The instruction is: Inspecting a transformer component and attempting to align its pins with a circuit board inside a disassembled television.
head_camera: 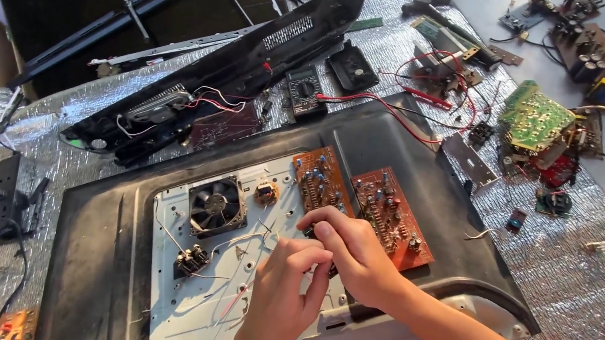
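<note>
A dark television back shell point(94, 258) lies flat on silver foil, its white metal chassis plate point(198, 315) exposed. On the plate sit a black cooling fan point(216, 205) and two orange-brown circuit boards point(393, 213). My left hand point(282, 296) and my right hand point(354, 255) meet over the plate just below the boards, fingertips pinched together on thin wires; what exactly they grip is too small to tell. Loose white and red wires run across the plate near my left hand.
A long black plastic bezel point(255, 57) with wiring lies beyond the shell. A black multimeter point(304, 89) with red leads sits at centre back. A green circuit board point(533, 118), a hammer point(433, 9) and several loose parts lie at the right. A black power strip point(3, 195) is at left.
</note>
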